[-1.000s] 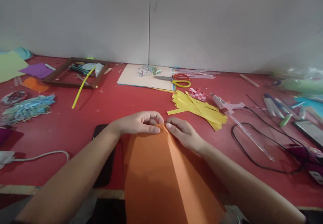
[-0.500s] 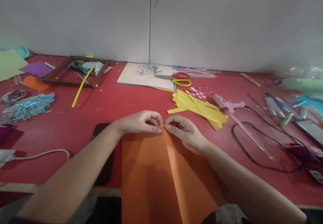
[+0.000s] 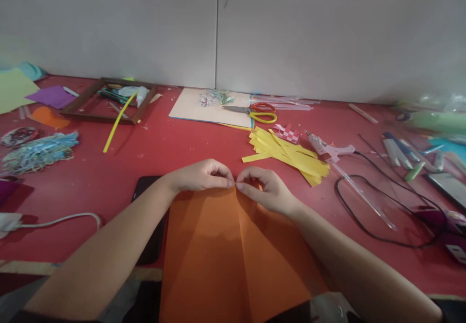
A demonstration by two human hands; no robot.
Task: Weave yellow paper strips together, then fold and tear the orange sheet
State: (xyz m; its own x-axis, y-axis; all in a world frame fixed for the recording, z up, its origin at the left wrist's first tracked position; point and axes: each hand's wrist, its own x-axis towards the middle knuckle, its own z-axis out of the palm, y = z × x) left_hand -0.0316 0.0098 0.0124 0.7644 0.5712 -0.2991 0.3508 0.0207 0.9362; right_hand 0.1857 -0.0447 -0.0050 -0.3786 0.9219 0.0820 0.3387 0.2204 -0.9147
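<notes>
A large orange sheet of paper (image 3: 207, 250) with a crease down its middle hangs over the front edge of the red table. My left hand (image 3: 206, 175) pinches its far edge at the crease between thumb and fingers. Right beside it, my right hand (image 3: 264, 187) pinches the same edge, the fingertips of both hands nearly touching. Under my left forearm lies a dark phone (image 3: 150, 235), partly covered by the arm. Yellow paper strips (image 3: 287, 153) are heaped just beyond my right hand.
Scissors (image 3: 251, 112) rest on a cream paper stack (image 3: 196, 107) at the back. A pink glue gun (image 3: 329, 149) with a black cable (image 3: 367, 235) lies to the right. At the left are a brown frame (image 3: 98, 118), blue fringed paper (image 3: 41, 151) and a white cable (image 3: 61, 220).
The near part of the orange paper has swung left and its crease looks flatter. Both hands keep their pinch at the far edge, almost in the same place.
</notes>
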